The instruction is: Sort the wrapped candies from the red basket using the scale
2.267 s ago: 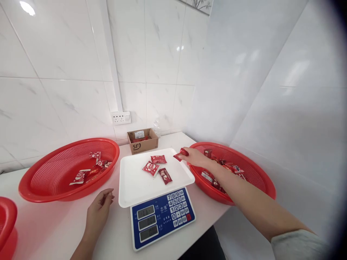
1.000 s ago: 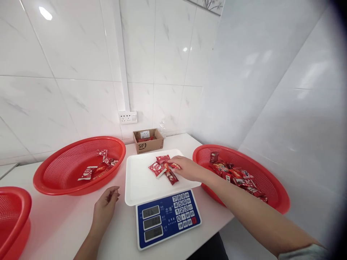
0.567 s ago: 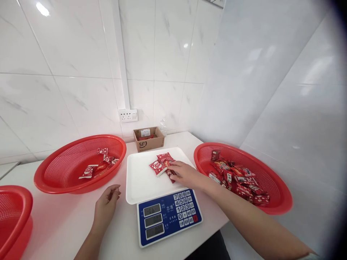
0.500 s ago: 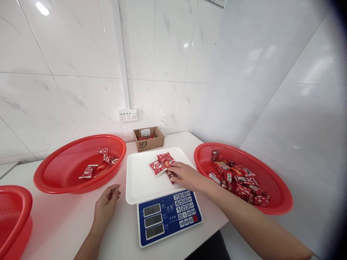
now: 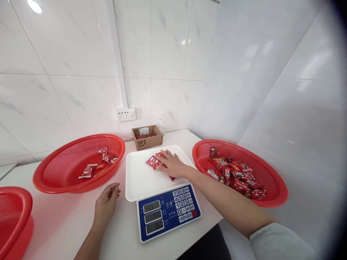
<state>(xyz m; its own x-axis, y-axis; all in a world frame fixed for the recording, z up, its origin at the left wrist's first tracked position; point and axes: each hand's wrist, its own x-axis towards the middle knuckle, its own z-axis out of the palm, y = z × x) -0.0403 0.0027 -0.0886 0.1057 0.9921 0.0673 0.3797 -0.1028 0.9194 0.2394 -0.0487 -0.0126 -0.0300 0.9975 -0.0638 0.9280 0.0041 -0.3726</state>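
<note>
Red packets (image 5: 152, 162) lie under your spread right hand (image 5: 173, 165) (long axes unclear), far and right of your curled left hand (image 5: 105, 204).

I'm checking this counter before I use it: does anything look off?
The top display on the scale looks odd: it seems to show letters, not a weight, though packets lie on the white tray. Nothing visible looks spilled.

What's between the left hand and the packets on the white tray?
Head view: a strip of tabletop, then the tray's rim and bare left side, between left hand and packets.
</note>
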